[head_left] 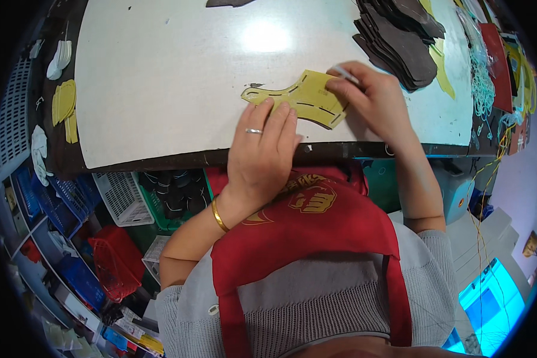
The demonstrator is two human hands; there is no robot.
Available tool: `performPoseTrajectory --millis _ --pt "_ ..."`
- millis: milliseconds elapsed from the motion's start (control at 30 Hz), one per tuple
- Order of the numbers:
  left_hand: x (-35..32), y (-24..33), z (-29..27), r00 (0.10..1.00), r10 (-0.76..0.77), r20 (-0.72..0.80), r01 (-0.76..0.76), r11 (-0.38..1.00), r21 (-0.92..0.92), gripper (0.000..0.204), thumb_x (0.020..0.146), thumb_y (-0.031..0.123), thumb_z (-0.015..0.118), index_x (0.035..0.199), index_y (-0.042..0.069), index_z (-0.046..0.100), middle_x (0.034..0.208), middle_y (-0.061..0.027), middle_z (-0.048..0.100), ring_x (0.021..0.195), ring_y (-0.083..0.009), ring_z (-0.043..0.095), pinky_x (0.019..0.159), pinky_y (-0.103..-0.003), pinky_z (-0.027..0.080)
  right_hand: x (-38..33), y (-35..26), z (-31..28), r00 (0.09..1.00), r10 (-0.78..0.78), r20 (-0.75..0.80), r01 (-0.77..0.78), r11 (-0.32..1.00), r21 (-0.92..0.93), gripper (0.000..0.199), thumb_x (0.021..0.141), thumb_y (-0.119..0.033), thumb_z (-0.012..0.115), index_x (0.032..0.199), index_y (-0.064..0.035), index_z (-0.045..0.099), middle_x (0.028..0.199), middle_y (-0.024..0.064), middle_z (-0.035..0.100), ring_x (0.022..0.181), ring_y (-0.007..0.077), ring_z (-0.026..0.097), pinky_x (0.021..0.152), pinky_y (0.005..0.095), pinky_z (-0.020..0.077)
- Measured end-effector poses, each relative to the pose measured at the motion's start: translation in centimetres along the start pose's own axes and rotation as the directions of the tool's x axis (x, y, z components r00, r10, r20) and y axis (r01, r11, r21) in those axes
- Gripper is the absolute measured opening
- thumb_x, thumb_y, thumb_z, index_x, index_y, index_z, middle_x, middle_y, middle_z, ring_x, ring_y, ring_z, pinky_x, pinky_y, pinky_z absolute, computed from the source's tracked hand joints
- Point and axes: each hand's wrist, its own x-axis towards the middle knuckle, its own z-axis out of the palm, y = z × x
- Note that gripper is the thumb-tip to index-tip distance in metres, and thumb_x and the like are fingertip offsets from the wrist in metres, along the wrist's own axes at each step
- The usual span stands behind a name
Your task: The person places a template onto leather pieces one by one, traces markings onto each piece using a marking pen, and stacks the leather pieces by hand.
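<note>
A yellow slotted template (319,95) lies on the white tabletop, with a dark edge of another piece showing along its lower side. My left hand (262,140) rests on the template's left part, fingers stretched out and laid flat. At the template's right end, my right hand (373,98) is closed around a pale, slim pen (345,74). The pen's tip is hidden behind the fingers, so I cannot tell whether it touches the template.
Dark brown cut pieces (400,51) are stacked at the far right over more yellow templates (441,74). Another dark piece (228,2) lies at the far edge. Teal cords (486,77) hang at the right. White gloves (39,149) and yellow pieces (64,106) lie left; baskets (122,197) stand below.
</note>
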Motion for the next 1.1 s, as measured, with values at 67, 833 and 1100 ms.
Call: performPoseTrajectory --millis 67,833,1100 --pt "0.5 -1.3 0.1 0.999 0.044 -0.022 -0.044 0.999 0.022 0.041 0.078 0.009 0.075 0.117 -0.002 0.069 0.117 -0.0129 0.065 0.112 -0.0334 0.063 0.093 -0.042 0.055 0.5 0.9 -1.2 0.975 0.179 0.132 -0.211 0.932 0.294 0.023 0.093 -0.015 0.075 0.113 -0.0039 0.072 0.084 0.0070 0.073 0.075 0.0132 0.069 0.068 0.0277 0.0532" --pt "0.8 1.2 0.1 0.994 0.099 0.050 -0.105 0.987 0.121 0.038 0.083 0.013 0.062 0.117 -0.004 0.069 0.118 -0.0193 0.065 0.110 -0.0350 0.063 0.100 -0.049 0.053 3.6 -5.0 1.1 0.948 -0.273 0.163 0.224 0.937 0.268 0.026 0.104 -0.031 0.058 0.096 -0.0084 0.070 0.087 0.0051 0.072 0.073 0.0204 0.070 0.065 0.0325 0.0539" --pt "0.8 1.1 0.0 0.993 0.097 0.065 -0.105 0.986 0.129 0.037 0.084 0.015 0.062 0.116 -0.003 0.069 0.115 -0.0176 0.065 0.109 -0.0317 0.064 0.100 -0.047 0.054 4.8 -4.2 -0.4 0.813 -0.523 0.258 0.565 0.815 -0.128 0.022 0.101 -0.028 0.065 0.096 -0.0073 0.069 0.081 0.0060 0.073 0.070 0.0262 0.071 0.062 0.0344 0.0542"
